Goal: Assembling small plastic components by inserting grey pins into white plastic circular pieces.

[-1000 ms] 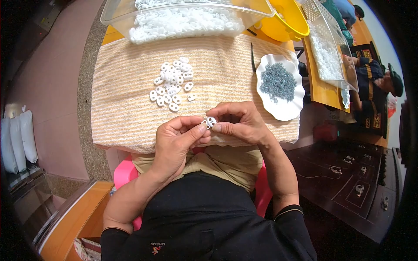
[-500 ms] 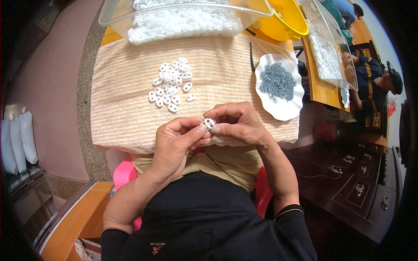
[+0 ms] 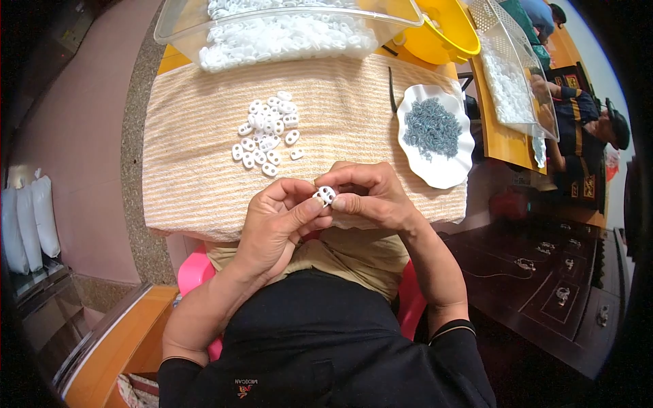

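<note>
While I watch from the head camera, both hands meet just in front of the body, at the near edge of the cloth.

Left hand (image 3: 275,221): my reading is thumb and forefinger pressed onto the small white plastic piece (image 3: 325,195), gripping it from the left so it sits up where the eyes can reach it.

Right hand (image 3: 371,197): fingers curled over, tips closed on the same piece from the right; whether a second tiny part sits between them, I cannot tell.

White plastic piece: held in the air between the two hands, above the cloth edge, apart from everything lying on the table.

Striped cloth (image 3: 197,163): orange-and-cream towel spread over the table, I judge to keep small parts from rolling.

Loose white pieces (image 3: 267,132): a small heap on the cloth, near the hands and within easy reach.

Scalloped white dish (image 3: 449,173): to the right on the cloth, holding a mound of small grey-blue parts (image 3: 432,128).

Clear plastic tub (image 3: 286,27): at the far edge, full of more white pieces, well apart from the hands.

Yellow basin (image 3: 445,34): beside the tub, far right.
</note>
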The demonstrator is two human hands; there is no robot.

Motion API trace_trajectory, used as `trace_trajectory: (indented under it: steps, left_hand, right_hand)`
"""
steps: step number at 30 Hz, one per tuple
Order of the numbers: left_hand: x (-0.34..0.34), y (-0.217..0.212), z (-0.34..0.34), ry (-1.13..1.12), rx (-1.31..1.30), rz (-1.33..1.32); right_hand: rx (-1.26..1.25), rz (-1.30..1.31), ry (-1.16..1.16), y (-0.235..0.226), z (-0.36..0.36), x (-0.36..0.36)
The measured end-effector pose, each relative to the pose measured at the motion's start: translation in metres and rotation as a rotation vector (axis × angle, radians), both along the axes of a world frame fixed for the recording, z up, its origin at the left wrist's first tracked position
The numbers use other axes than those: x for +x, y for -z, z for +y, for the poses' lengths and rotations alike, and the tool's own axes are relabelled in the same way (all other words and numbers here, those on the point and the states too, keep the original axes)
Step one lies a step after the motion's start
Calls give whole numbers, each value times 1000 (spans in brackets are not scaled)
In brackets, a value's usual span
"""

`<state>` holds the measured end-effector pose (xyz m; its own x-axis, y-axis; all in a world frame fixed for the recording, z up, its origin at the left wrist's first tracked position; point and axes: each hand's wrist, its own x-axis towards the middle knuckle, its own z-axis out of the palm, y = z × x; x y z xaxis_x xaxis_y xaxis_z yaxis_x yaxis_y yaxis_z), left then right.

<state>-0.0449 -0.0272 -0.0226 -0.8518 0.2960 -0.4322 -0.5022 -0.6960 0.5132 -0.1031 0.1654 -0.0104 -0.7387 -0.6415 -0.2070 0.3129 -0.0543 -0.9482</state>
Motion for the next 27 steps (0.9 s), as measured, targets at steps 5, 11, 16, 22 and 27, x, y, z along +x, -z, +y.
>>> trace_trajectory:
  steps: [5,11,16,22,27]
  left_hand:
    - [-1,0,-1,24,99,63]
    - [-1,1,-1,2,147,103]
    - [1,-4,1,-29,147,140]
    - [2,-5,-1,-26,129,151]
    - [2,-6,-1,-23,115,173]
  right_hand:
    - [-12,223,0,-1,0,0]
    - [-71,233,40,-6,-8,6]
    - [-40,314,37,-9,-10,10]
    - [-42,395,50,-10,-13,12]
    - [-77,497,38,-7,-14,12]
